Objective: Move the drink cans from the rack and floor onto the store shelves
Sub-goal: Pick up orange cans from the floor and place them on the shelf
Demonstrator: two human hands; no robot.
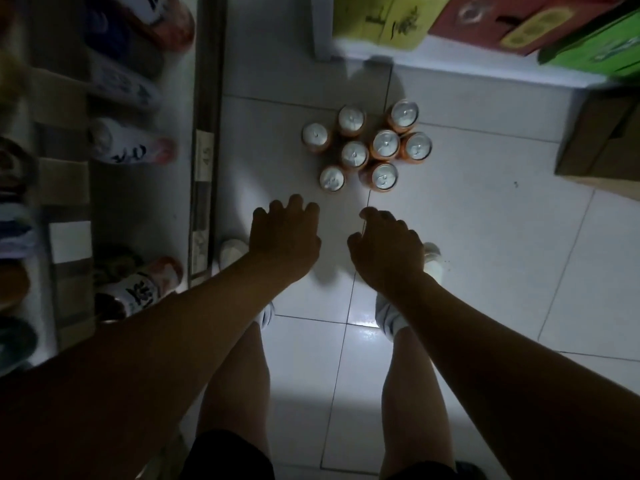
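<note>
Cans [367,147] stand clustered upright on the floor tiles [485,237], so the left hand [285,237] and right hand [386,247] reach down, fingers spread and empty, to grab.

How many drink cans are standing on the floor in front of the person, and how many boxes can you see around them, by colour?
Orange drink cans upright on the floor tiles: 8
Yellow-green boxes: 1
Red boxes: 1
Bright green boxes: 1
Brown cardboard boxes: 1
Total: 12
Both hands are empty, left hand and right hand.
</note>
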